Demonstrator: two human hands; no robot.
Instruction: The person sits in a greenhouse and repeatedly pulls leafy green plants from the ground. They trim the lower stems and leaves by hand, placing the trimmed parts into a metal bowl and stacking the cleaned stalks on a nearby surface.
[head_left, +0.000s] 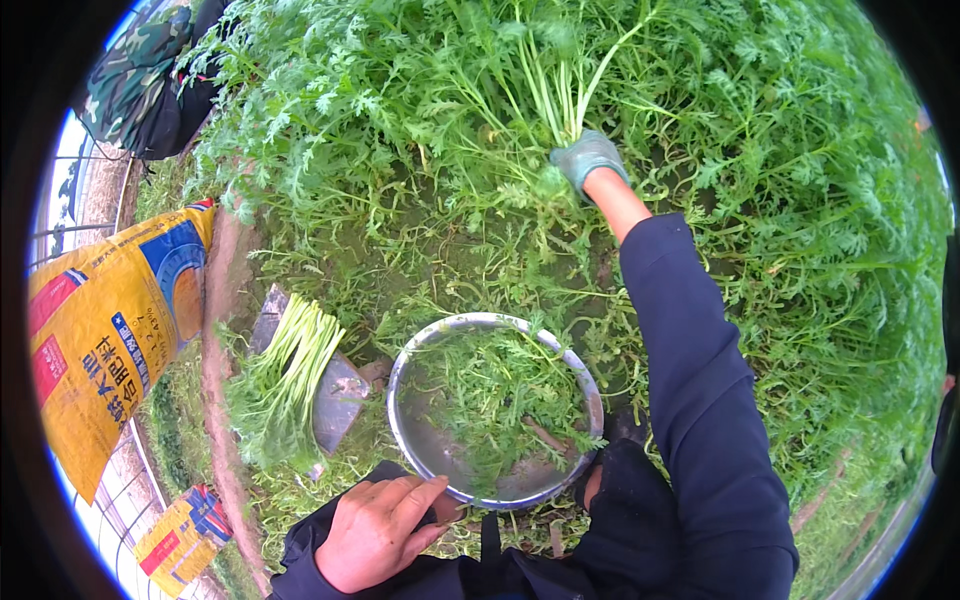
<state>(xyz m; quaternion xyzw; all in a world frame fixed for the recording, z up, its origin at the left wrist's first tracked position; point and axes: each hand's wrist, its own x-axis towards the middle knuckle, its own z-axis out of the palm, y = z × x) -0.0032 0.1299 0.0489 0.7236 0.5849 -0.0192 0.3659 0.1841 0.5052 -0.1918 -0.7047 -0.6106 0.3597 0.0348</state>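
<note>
My right hand (592, 161), in a grey-green work glove, grips a bunch of pale-stalked leafy greens (551, 90) by its lower ends. The leaves fan out away from me, over the standing crop. My bare left hand (382, 525) holds nothing and lies over my leg, its fingertips by the near rim of a round metal basin (397, 420). Loose cut greens (495, 390) and a brownish stick-like piece lie in the basin. Left of it, a bundle of greens (300, 360) rests across a flat grey board (341, 397), stalks pointing away from me.
Dense feathery-leaved greens (810, 180) grow ahead and to the right. Trimmed stems and leaves litter the soil (390, 247). A large yellow printed sack (112, 322) and a smaller one (184, 540) stand at left. Another person in camouflage clothing (142, 82) is at upper left.
</note>
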